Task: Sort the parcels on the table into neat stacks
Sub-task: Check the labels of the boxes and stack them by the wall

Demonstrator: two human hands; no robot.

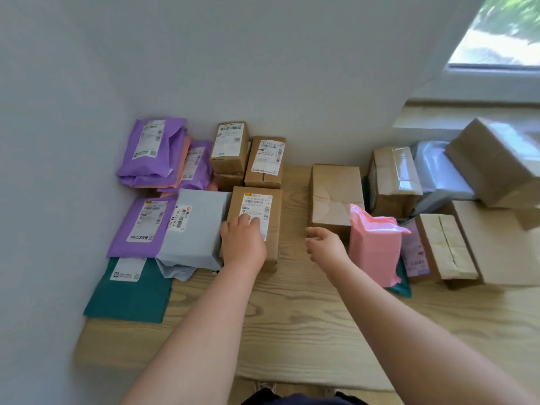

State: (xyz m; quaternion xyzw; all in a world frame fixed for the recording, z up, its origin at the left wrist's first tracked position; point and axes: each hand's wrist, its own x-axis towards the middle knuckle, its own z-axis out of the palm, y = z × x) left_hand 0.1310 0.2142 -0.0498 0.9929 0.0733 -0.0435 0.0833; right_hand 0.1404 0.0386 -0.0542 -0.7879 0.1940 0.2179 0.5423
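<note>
The pink bag (pixel 375 247) lies just to the right of the right hand (pixel 324 244), its long side pointing away. That hand is loose and holds nothing. The left hand (pixel 244 239) rests flat on a labelled box (pixel 273 229).

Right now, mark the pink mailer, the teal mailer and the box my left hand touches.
pink mailer (pixel 375 249): head view, middle of its front.
teal mailer (pixel 131 299): head view, bare lower half.
box (pixel 274 248): head view, bare cardboard near its right edge.
</note>
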